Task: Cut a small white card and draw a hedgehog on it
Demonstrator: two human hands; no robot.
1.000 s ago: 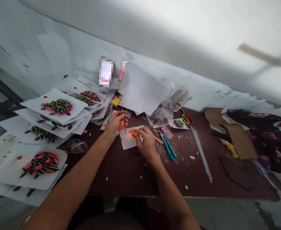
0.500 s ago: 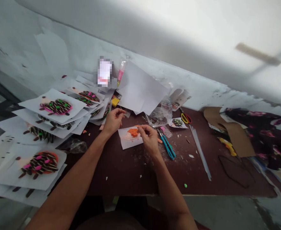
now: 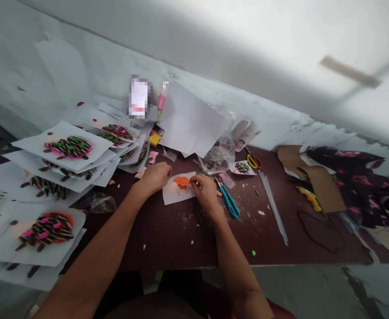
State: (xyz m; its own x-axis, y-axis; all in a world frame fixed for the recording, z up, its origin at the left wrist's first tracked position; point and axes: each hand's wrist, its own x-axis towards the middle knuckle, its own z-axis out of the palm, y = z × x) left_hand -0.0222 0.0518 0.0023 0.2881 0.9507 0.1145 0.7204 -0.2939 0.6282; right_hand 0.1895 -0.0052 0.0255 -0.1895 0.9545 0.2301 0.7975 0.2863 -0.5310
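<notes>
Pressing an orange clay lump [image 3: 181, 182] on a white paper sheet [image 3: 173, 196], the right hand [image 3: 205, 192] pinches its edge while the left hand [image 3: 154, 177] rests at the paper's edge on the tabletop [image 3: 167, 239], the edge seemingly needing more shaping.

And there it is, a lumpy blob of orange modelling clay [image 3: 181, 182] sitting on a small white paper sheet [image 3: 171, 195], pale orange smears around it, sheet askew on the dark wooden tabletop [image 3: 167, 239], right-hand fingertips [image 3: 193, 179] right at the blob's edge!
</notes>
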